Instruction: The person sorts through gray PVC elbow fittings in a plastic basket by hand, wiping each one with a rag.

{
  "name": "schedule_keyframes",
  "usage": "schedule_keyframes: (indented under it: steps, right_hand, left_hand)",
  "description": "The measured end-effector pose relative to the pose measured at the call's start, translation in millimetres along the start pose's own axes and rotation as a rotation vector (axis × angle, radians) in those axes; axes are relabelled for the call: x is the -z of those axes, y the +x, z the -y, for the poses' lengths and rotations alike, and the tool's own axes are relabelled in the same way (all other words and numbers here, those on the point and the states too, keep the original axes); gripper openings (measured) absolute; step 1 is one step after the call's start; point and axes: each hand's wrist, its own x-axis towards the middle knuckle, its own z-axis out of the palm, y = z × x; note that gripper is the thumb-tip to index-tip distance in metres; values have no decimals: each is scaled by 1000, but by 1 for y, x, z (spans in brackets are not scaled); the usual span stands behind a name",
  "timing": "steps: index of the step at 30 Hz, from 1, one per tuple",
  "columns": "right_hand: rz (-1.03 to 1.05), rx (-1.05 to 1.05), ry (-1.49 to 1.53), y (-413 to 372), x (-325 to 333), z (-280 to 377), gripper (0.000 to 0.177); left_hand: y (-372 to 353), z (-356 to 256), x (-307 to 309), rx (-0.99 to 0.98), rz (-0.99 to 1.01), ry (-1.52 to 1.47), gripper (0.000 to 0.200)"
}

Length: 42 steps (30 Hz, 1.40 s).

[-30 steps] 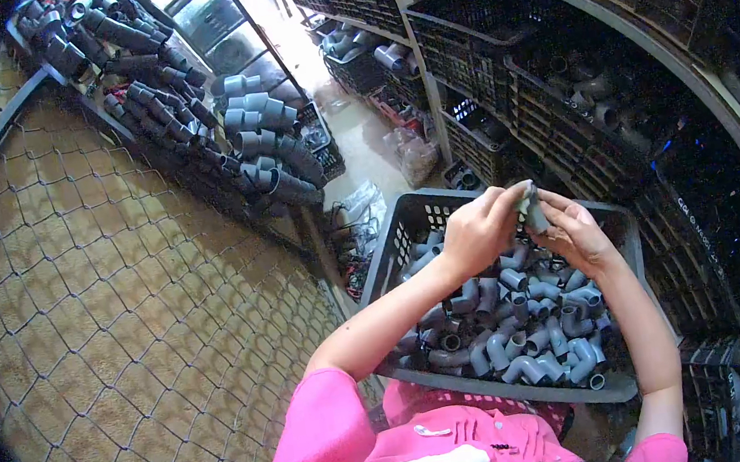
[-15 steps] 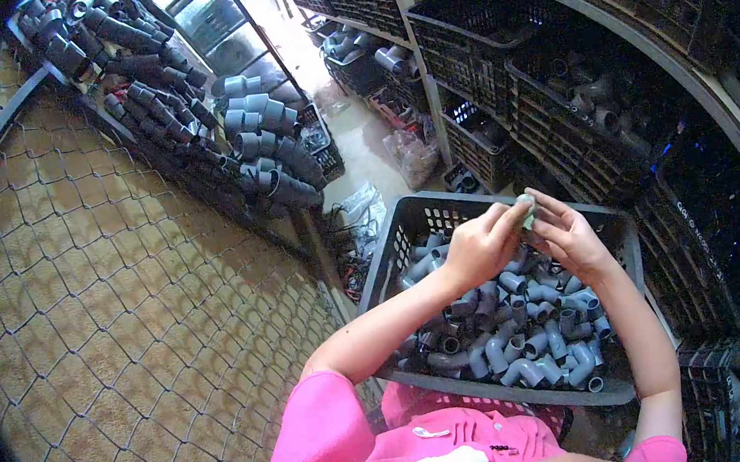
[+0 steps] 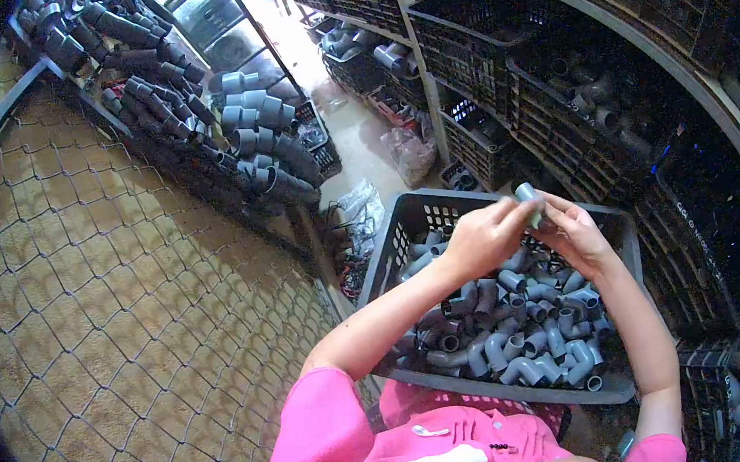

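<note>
Both hands meet above the far part of a black plastic crate full of grey pipe elbows. Between my fingers is a small grey pipe fitting, its round end pointing up and away. A pale greenish patch shows beside it, too small to tell whether it is a scrap of cloth or part of the fitting. My left hand has its fingers closed against the fitting, the tips smeared by motion. From the other side, my right hand grips it with curled fingers, partly hidden.
Shelves of black crates with fittings line the right. On the left stands a chain-link mesh panel, with stacked grey pipe couplings behind it. Plastic bags lie on the floor ahead of the crate.
The fitting's round end now shows above my fingers, where it was mostly covered before. My left fingers have shifted slightly right and the right hand has tilted a little.
</note>
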Motion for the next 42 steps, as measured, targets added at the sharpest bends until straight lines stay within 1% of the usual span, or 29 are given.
schedule_keyframes:
  steps: [2,4,6,7,8,10,12,13,14,16,18,20,21,22,23,24,25,28,30,32,34,36,37,39,40,41,42]
  right_hand:
    - [31,-8,-5,-3,-6,0,39]
    - [35,4,7,-4,-11,4,39]
    - [27,34,64,-2,-16,8,39]
    - [5,28,49,-1,-10,7,38]
    - [13,5,23,-2,-7,8,38]
    - [25,-39,-25,-4,-5,10,38]
    - [10,-20,-23,-6,-8,11,37]
    - [-3,-5,-8,-5,-8,11,36]
    - [-16,11,8,-3,-9,11,36]
    - [-23,10,32,-3,-9,12,35]
    - [-34,19,38,-3,-9,11,35]
    - [-17,16,-35,-5,-5,10,36]
    - [-44,64,-67,-3,-5,6,38]
    - [-103,123,-131,-6,-13,13,38]
    - [-156,186,-178,-12,-20,23,39]
    - [-209,248,-228,-17,-21,33,40]
    - [-202,370,-258,-18,-11,41,39]
    - [-331,873,-652,-58,-23,99,38]
    - [-591,1128,-939,-95,-30,140,34]
    - [-900,1245,-1257,-136,-23,177,33]
    - [-981,1358,-1203,-158,-25,214,33]
    - [-1170,1272,-1465,-173,-13,253,34]
    - [-1215,1247,-1607,-174,1,272,35]
    - [-1209,1208,-1860,-169,46,311,38]
    - [-1171,1196,-1920,-161,66,324,43]
    - [-1141,1177,-1902,-150,74,331,45]
    - [-1056,1167,-1876,-140,83,336,41]
  left_hand:
    - [4,1,3,172,-81,-26,43]
    - [2,1,7,194,-47,-37,42]
    - [-4,-5,-2,59,-59,-26,47]
    - [-7,-9,-6,16,31,0,51]
    - [-8,-10,-9,-111,34,21,51]
    - [-6,-13,-8,-122,9,50,48]
    - [-3,-8,-4,-12,-30,73,45]
    - [0,-5,0,29,-105,57,44]
    - [2,-5,6,112,-85,45,43]
    - [1,-1,9,152,-91,69,44]
    - [-2,-2,3,44,-141,45,45]
    - [-8,-12,-4,-57,-23,79,52]
    - [-6,-17,-4,-109,-14,89,52]
    - [-3,-20,-3,-168,-7,92,52]
    - [4,-23,0,-203,-69,46,50]
    - [5,-22,5,-156,11,44,50]
    - [3,-17,2,-126,-9,13,50]
    - [8,-14,19,-24,-9,20,47]
    - [8,-8,21,2,-33,42,46]
    - [13,-10,27,18,-27,36,45]
    - [14,-10,25,4,-41,33,44]
    - [13,-10,23,-20,-33,22,43]
    - [12,-10,22,-32,-20,22,42]
    - [11,-12,22,-59,10,30,42]
    - [12,-13,22,-74,24,39,42]
    - [12,-13,22,-87,32,47,43]
    - [12,-14,22,-90,25,48,43]
